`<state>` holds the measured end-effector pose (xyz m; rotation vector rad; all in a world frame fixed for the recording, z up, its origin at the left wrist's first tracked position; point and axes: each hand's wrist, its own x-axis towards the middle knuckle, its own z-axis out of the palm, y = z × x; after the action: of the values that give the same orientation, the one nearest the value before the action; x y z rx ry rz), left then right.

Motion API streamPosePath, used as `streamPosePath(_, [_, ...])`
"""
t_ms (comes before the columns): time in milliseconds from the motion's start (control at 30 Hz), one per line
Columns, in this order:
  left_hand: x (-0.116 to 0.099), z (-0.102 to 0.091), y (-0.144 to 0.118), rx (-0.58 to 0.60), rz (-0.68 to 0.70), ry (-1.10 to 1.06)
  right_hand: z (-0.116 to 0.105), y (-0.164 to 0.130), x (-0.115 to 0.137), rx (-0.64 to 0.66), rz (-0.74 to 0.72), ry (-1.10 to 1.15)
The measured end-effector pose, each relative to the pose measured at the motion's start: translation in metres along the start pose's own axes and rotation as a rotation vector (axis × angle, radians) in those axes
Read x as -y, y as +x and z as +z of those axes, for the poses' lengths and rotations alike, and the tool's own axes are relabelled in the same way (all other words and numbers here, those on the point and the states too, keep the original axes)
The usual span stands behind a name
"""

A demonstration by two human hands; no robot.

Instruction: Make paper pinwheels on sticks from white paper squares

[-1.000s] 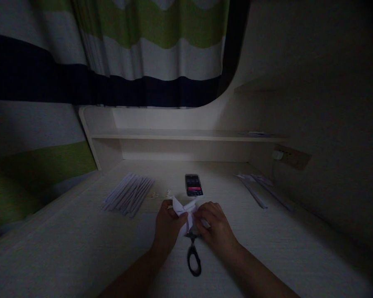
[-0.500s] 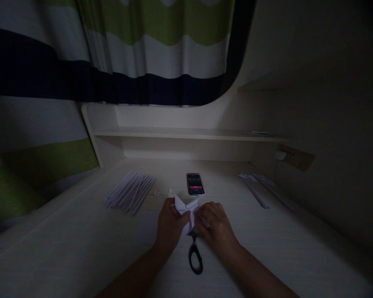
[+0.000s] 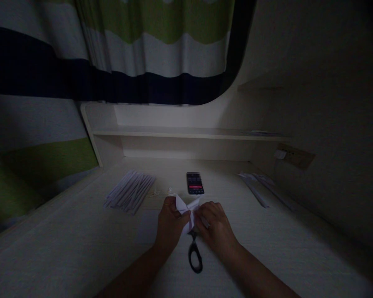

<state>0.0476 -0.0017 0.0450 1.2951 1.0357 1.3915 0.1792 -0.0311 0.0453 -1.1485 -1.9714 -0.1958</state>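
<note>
Your left hand (image 3: 170, 223) and right hand (image 3: 216, 227) both pinch the folded white paper (image 3: 186, 210) at lower centre, above the black scissors (image 3: 194, 254). The phone (image 3: 194, 184) lies just behind it, and the paper strips (image 3: 129, 192) lie well apart at the left.

I am seeing open desk (image 3: 65, 248) lying to the left and right of my forearms, giving a hand room to slide outward on either side. Scissors (image 3: 194, 256) are lying between my wrists, blocking a straight pull back toward me. A phone (image 3: 194, 183) is sitting just beyond the hands, closing the way forward. A bundle of paper strips (image 3: 129, 191) is taking up the far left, and loose strips (image 3: 256, 188) are lying far right. A shelf (image 3: 186, 133) is overhanging the back of the desk, limiting height there.
</note>
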Motion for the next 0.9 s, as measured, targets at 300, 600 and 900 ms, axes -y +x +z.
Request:
streamPosePath(300, [0.004, 0.000, 0.000, 0.011, -0.030, 0.056, 0.002, 0.000, 0.006, 0.036, -0.039, -0.136])
streamPosePath(600, [0.008, 0.000, 0.000, -0.016, -0.005, 0.062, 0.008, -0.001, 0.011, 0.018, -0.052, -0.233])
streamPosePath(900, [0.000, 0.006, -0.008, -0.074, 0.063, 0.186, 0.009, -0.001, 0.016, -0.025, 0.092, -0.173])
